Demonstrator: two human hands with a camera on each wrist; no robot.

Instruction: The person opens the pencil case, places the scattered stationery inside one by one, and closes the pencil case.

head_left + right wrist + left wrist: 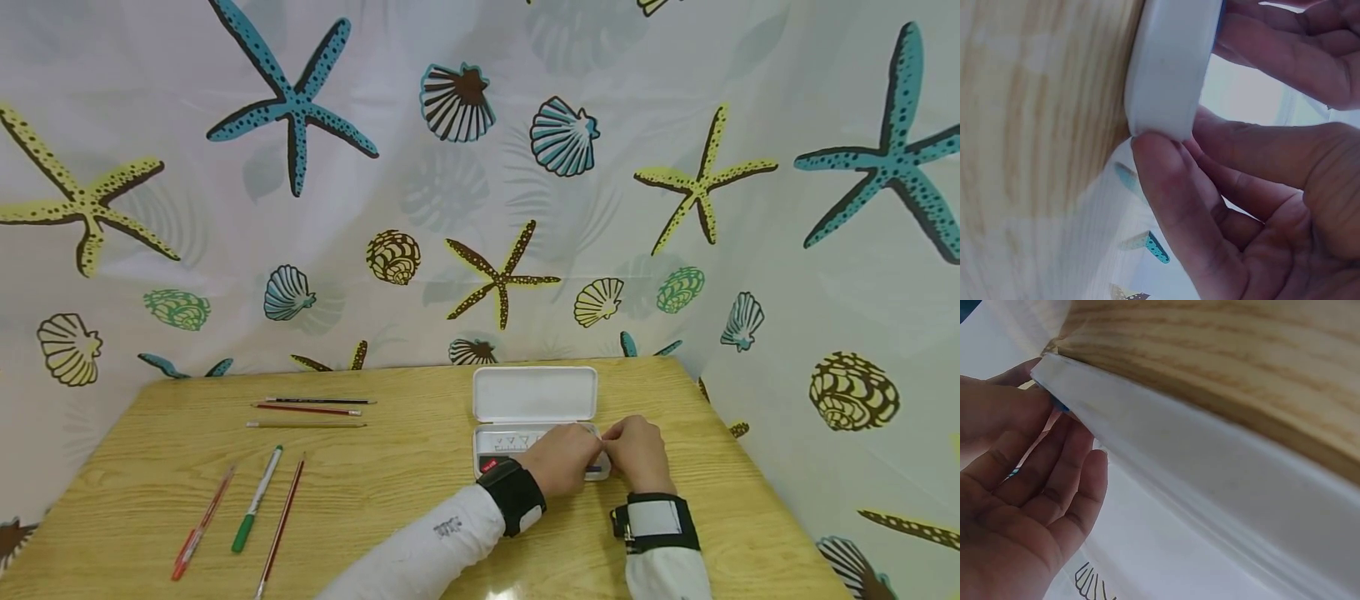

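A white pencil case [477,454] lies on the table with its lid [535,394] folded back. Printed shapes and a dark item with a red label [489,463] show inside. My left hand [562,458] reaches over the right part of the case, fingers bent down at its edge; its fingertips are partly hidden, and I cannot tell whether they hold anything. A bit of blue [1060,405] shows by the rim there. My right hand [637,454] is at the right end, pinching the case's corner between thumb and index finger [1163,169] in the right wrist view.
To the left lie a green marker [257,500], a red pen [202,525] and a dark red pencil [281,525]. Behind them rest black [318,400], red [307,409] and tan [307,425] pencils. A patterned cloth [375,208] hangs behind the table.
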